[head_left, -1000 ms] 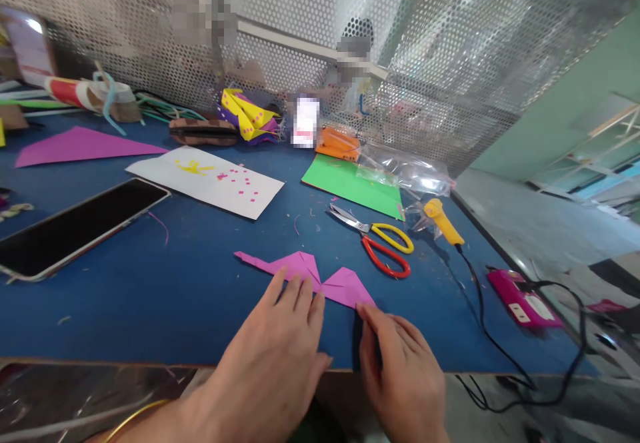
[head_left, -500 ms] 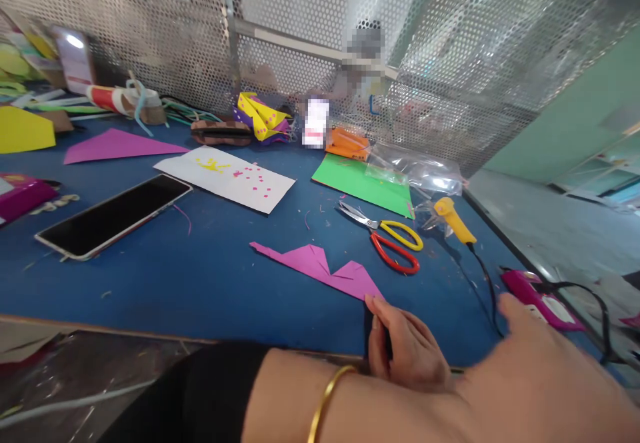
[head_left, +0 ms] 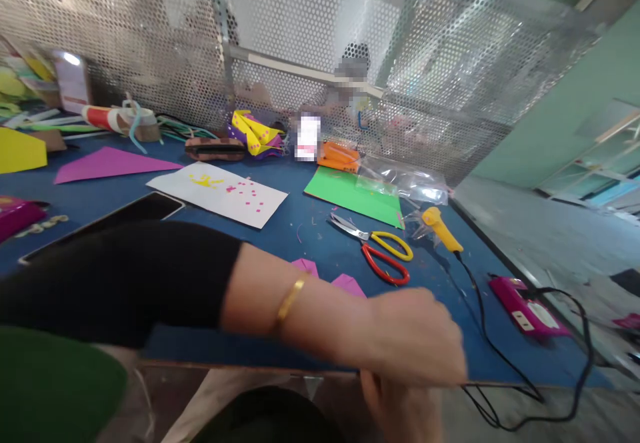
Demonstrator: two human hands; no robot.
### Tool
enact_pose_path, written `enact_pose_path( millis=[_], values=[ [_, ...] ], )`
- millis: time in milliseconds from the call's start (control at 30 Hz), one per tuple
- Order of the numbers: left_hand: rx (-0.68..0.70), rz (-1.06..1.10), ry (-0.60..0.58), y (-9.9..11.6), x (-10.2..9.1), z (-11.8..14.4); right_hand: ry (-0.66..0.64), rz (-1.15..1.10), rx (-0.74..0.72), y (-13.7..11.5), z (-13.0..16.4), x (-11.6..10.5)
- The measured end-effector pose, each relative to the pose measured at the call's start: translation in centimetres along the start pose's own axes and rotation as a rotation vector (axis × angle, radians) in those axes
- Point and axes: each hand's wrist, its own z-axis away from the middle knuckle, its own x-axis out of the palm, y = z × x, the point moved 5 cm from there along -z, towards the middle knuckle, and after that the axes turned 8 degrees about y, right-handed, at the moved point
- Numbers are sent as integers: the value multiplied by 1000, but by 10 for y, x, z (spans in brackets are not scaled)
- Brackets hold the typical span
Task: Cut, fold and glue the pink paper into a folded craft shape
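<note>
My left hand (head_left: 420,336) reaches across from the left at the table's front edge, its arm in a black sleeve with a gold bracelet (head_left: 291,298). It is curled closed, blurred, over my right hand (head_left: 403,410); anything inside it is hidden. Most of my right hand lies below the left one, and its fingers do not show clearly. Behind my left forearm lies a folded pink paper (head_left: 349,286), only its peaks showing. Beyond it rest scissors (head_left: 370,235) with one yellow and one red handle.
On the blue table (head_left: 260,246) lie a green sheet (head_left: 353,193), a dotted white card (head_left: 215,193), a phone (head_left: 150,210) and a purple paper (head_left: 110,165). A yellow glue gun (head_left: 443,230) and a corded pink power strip (head_left: 527,306) are at right. Perforated metal (head_left: 310,23) stands behind.
My left hand has moved left and curled over my right hand. My right hand has dropped to the table edge, away from the pink paper. My left forearm now covers much of that paper.
</note>
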Motion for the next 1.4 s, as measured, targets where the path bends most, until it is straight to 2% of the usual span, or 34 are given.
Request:
enact_pose_path(
  millis=[100,200,267,367,467,733,1133,1267,1400],
  values=[
    [238,27,-12,-37,-21,56,82,92,-50,9,4,27],
    [190,-14,74,-73,-44,113,-6,52,-26,24,11,53],
    [152,-1,57,-84,-49,141,-53,30,-23,28,14,56],
    [21,13,28,-92,-48,161,-95,30,-13,28,15,50],
    [-43,47,-8,-92,-43,165,-113,15,3,24,13,46],
    [14,213,-139,-87,-36,164,-119,-33,79,21,8,45],
    [20,170,-123,-85,-40,158,-162,-33,107,19,1,42],
    [-22,249,-148,-90,-35,164,-186,-24,97,19,3,40],
    [-45,261,-155,-90,-30,169,-154,23,116,22,7,35]
  ],
)
